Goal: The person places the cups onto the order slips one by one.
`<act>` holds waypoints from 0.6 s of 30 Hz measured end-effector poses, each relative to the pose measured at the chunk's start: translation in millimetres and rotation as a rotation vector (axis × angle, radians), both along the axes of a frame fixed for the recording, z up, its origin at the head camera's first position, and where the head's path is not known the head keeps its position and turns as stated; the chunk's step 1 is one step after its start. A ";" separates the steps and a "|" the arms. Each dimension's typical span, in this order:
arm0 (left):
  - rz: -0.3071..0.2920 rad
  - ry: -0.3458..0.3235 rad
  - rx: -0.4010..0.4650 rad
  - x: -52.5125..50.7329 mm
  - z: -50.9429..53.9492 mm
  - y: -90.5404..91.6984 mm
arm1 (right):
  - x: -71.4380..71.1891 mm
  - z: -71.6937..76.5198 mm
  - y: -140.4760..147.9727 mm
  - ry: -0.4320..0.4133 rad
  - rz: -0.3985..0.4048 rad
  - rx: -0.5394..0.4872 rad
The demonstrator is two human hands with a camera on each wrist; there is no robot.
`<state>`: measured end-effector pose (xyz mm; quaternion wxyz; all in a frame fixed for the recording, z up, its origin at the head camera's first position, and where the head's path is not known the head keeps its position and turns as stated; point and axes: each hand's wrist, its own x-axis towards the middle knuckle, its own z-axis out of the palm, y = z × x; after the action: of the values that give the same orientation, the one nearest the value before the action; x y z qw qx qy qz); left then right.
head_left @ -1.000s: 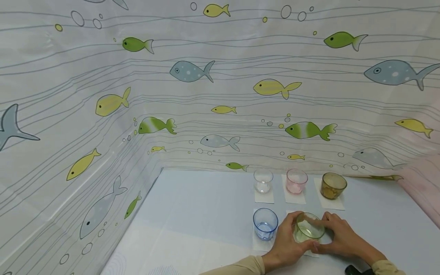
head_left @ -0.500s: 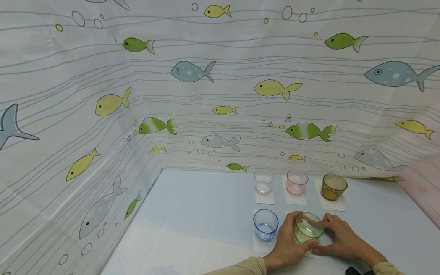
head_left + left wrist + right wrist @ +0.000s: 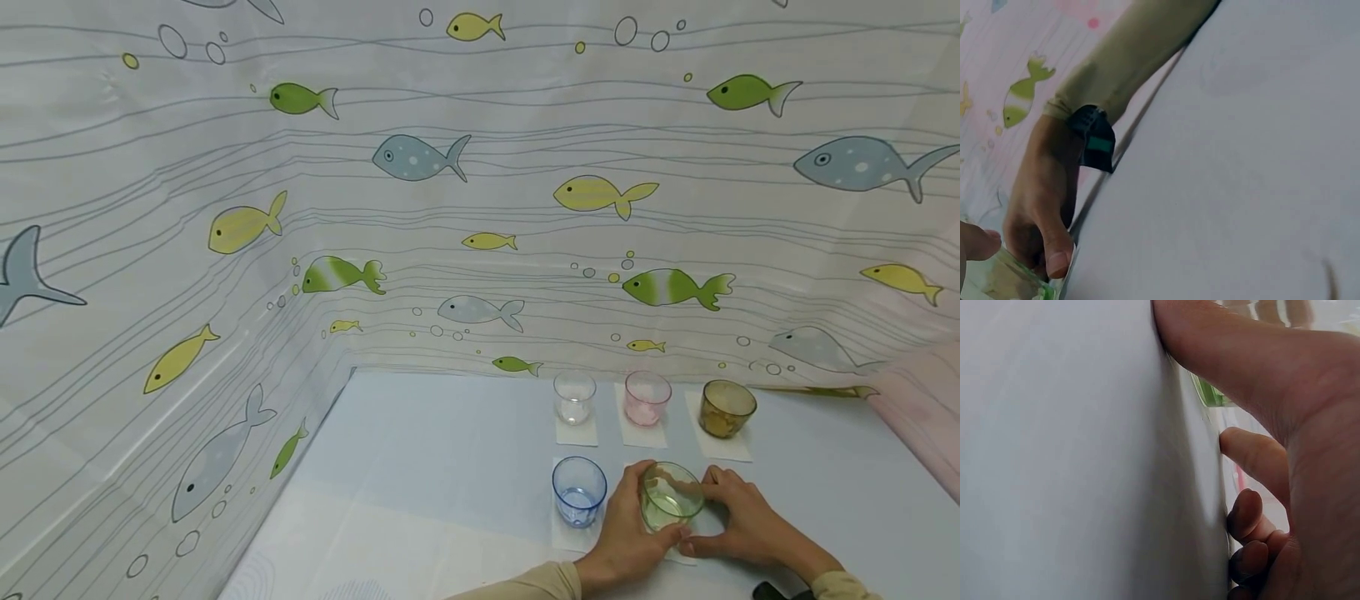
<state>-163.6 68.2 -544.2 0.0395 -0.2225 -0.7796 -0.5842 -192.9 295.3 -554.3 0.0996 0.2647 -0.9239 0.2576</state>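
My left hand [image 3: 624,533] grips a green-tinted drinking glass [image 3: 672,508] from its left side, the thumb across the front and the fingers round the back. A white paper square [image 3: 681,557] shows beneath the glass. At its right, my right hand [image 3: 746,521] is spread low, thumb and forefinger apart. In the right wrist view the right thumb [image 3: 1229,344] and forefinger press on the white surface beside the green glass base [image 3: 1210,394], and the other fingers are curled. Whether they pinch the paper is hidden.
A blue glass [image 3: 579,492] stands on white paper to the left. Behind are a clear glass [image 3: 575,398], a pink glass [image 3: 647,397] and an amber glass [image 3: 727,410], each on paper. A fish-patterned sheet [image 3: 487,192] walls the table. A black object [image 3: 776,592] lies at the front edge.
The green glass has shifted slightly left with my left hand, widening the gap to the right hand. The right hand stays nearly still.
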 end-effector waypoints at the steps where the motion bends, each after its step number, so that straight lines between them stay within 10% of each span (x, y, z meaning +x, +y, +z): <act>1: 0.006 -0.007 -0.006 0.6 0.7 -0.3 | 0.0 0.1 -0.2 0.000 0.000 0.001; 7: 0.025 -0.023 -0.027 7.7 5.8 -0.7 | 0.3 0.9 0.7 -0.011 0.013 -0.001; 18: -0.038 0.262 -0.100 25.4 47.0 -10.1 | -2.0 5.1 5.3 -0.086 0.029 0.049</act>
<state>-138.2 58.1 -497.2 0.1187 -0.3133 -0.7914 -0.5113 -194.9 300.6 -549.1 0.0494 0.2692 -0.9295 0.2472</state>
